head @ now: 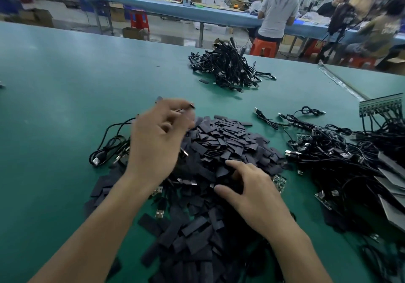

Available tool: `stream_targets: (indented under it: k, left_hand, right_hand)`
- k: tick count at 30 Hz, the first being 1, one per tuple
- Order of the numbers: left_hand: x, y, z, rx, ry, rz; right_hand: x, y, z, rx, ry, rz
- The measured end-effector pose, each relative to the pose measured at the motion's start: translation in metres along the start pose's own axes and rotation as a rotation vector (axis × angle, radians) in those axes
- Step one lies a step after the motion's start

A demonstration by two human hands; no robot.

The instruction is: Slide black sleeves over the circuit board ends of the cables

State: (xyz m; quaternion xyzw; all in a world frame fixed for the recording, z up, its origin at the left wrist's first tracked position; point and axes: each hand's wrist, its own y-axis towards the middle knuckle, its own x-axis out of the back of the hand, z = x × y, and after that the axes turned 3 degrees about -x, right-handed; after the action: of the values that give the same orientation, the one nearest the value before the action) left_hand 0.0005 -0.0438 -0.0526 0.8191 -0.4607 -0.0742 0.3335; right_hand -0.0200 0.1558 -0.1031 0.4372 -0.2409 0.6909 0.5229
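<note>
Green matting covers the work table (54, 81) across the whole foreground. Black sleeves (230, 142) lie in a large loose heap at the centre of the frame, spreading down to the lower edge.

Left hand (157, 133): raised above the left side of the heap, blurred by motion. Fingers are bent, and something dark shows at the fingertips, upper centre. Whether the fingers are clamped on it cannot be told.

Right hand (252, 193): resting on the heap, lower right of centre, palm down. Index finger and thumb are spread slightly, and the other fingertips are buried among the sleeves. Whether any sleeve is pinched cannot be told.

Loose cable (109, 144): coiled on the matting just left of the left hand, its USB plug at the lower left end.

Cable tangle (339, 158): a dense mass at the right of the frame, touching the right side of the sleeve heap. A small green circuit board (279, 182) lies just right of the right hand.

Second cable heap (228, 68): upper centre, well apart from the sleeves.

Background, upper right: a person in a grey shirt (278, 13) sits on an orange stool (263, 46) at a blue bench (175, 6), back to the camera
</note>
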Motion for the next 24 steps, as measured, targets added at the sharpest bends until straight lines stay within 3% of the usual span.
stream_targets:
  k: [2,5,8,12,17,19,21,24]
  left_hand:
    - [-0.005,-0.010,0.003,-0.007,0.071,0.203]
    - [-0.007,-0.015,0.004,-0.106,0.183,0.379]
    - [-0.003,-0.014,0.002,0.033,0.059,0.496]
    - [0.007,-0.003,0.002,0.204,-0.119,0.305]
    - [0.010,0.005,0.016,0.786,-0.569,0.244]
    - [0.009,0.003,0.024,0.900,-0.640,0.222]
    - [0.009,0.000,0.031,0.863,-0.506,0.247]
    - [0.004,-0.007,0.035,0.569,-0.177,0.323]
  right_hand:
    - [-0.002,0.000,-0.001,-0.013,0.005,0.004]
    - [0.000,0.000,-0.002,-0.016,0.061,-0.029]
    - [0.006,0.000,-0.006,-0.045,0.094,-0.065]
    - [0.013,0.000,-0.011,-0.093,0.173,-0.094]
    - [0.017,0.000,-0.011,-0.060,0.428,-0.285]
    - [0.018,0.001,-0.010,-0.053,0.578,-0.368]
    - [0.017,0.003,-0.009,-0.054,0.727,-0.387]
    - [0.015,0.005,-0.005,-0.035,0.819,-0.289]
